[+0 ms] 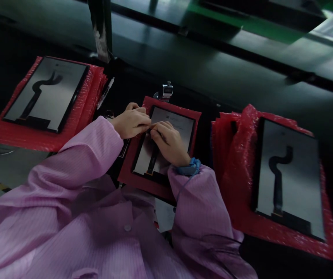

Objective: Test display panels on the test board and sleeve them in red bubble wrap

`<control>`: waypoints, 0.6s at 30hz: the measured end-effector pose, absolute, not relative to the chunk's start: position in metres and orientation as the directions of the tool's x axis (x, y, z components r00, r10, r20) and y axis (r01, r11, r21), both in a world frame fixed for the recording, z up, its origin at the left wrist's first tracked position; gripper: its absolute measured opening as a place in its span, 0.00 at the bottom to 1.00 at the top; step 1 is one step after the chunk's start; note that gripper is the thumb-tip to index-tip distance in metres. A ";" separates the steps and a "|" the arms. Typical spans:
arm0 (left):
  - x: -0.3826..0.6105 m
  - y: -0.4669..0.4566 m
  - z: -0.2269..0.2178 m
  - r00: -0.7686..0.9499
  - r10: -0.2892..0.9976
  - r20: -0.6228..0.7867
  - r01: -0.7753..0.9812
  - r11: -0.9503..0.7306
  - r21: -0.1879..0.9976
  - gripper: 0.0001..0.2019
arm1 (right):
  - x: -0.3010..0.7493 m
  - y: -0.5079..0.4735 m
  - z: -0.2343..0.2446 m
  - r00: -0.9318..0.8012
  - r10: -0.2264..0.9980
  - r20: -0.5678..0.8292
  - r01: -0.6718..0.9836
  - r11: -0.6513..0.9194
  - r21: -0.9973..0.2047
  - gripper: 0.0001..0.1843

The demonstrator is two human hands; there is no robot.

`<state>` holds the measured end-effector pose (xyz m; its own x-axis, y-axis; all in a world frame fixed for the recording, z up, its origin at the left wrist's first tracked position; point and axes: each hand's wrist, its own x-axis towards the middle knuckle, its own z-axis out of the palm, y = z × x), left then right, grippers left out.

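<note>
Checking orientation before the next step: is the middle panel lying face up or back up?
Back up: the middle panel shows its dark flex cable, under the left hand and right hand.

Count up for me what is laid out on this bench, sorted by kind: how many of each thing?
Grey display panels with a black flex cable: 3, left panel, middle panel, right panel
Red bubble-wrap stacks under them: 3, left stack, middle stack, right stack
Small metal device behind the middle panel: 1
Total: 7
</note>
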<state>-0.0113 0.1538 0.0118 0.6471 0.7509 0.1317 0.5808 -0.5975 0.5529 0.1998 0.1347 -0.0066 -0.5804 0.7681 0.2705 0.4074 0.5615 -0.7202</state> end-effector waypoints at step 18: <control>-0.013 0.154 0.016 0.645 0.750 0.144 0.570 -0.598 0.563 0.13 | 0.201 0.135 -0.003 -0.582 0.770 0.260 0.392 0.546 -0.740 0.13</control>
